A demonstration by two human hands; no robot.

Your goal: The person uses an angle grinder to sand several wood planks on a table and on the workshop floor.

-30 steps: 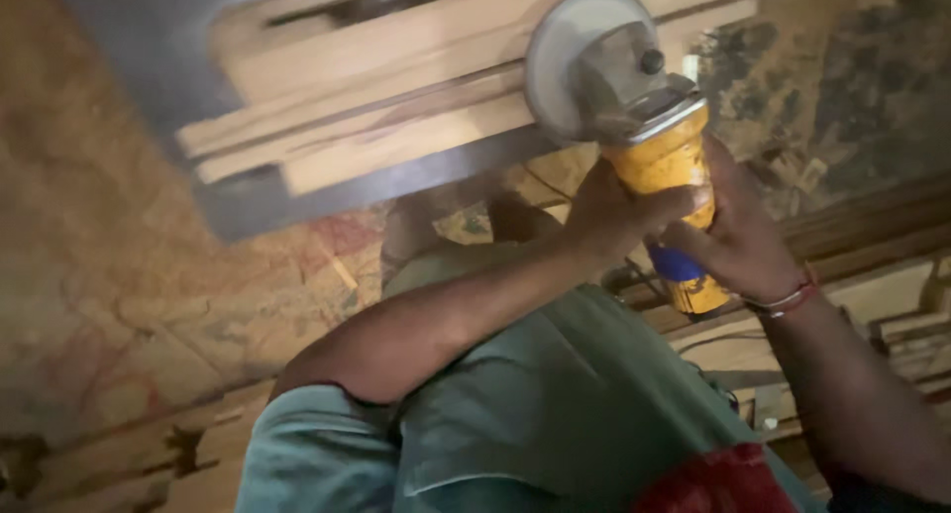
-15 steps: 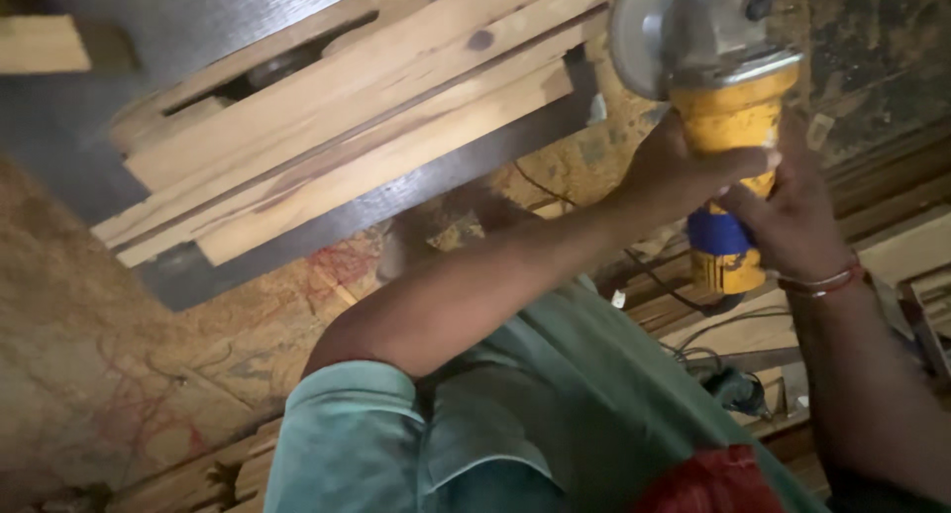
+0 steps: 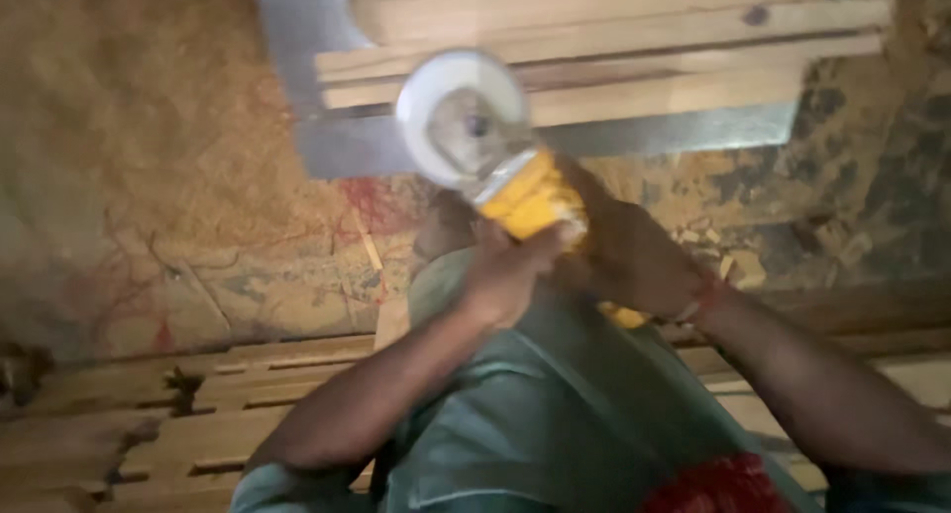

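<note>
I hold a yellow angle grinder (image 3: 525, 201) with both hands. My left hand (image 3: 510, 270) grips its body from the left and my right hand (image 3: 634, 260), with a red thread at the wrist, grips it from the right. The grinder's round grey disc (image 3: 458, 117) points up and left, in front of a stack of wooden strips (image 3: 644, 48) lying on a grey metal plate (image 3: 327, 147). The picture is blurred, so I cannot tell whether the disc touches the wood.
Dusty brown floor (image 3: 149, 176) with red marks lies to the left. Wooden planks (image 3: 198, 414) run along the lower left and behind my right arm. My green shirt and a red cloth (image 3: 713, 483) fill the bottom.
The grinder has swung left and lower in view, from the upper right to the middle. The wooden stack now lies level across the top. Both hands stay on the grinder.
</note>
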